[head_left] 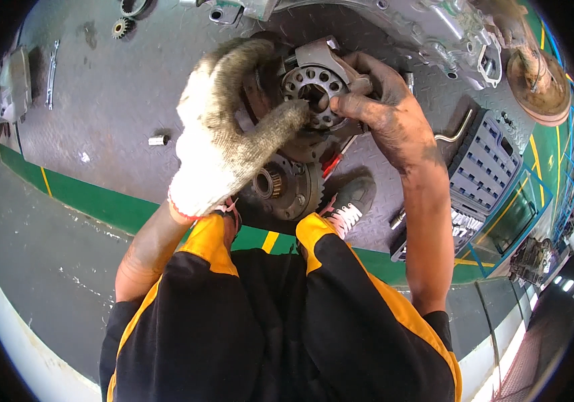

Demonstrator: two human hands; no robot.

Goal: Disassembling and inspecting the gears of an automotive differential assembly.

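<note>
My left hand (230, 127), in a dirty white knit glove, grips a round metal hub part with a ring of holes (314, 90); its thumb presses into the centre hole. My bare, greasy right hand (384, 110) holds the same part from the right side, fingers on its rim. Just below lies a larger round gear housing (283, 187) on the steel floor plate. A red-handled tool (332, 164) sits beneath the held part.
A socket set case (484, 171) lies open at right with an L-shaped wrench (458, 130) beside it. A large grey casting (394, 27) stands at the top, a small socket (158, 140), wrenches (51, 70) and gears (121, 27) at left. My shoes (350, 201) rest by the green floor stripe.
</note>
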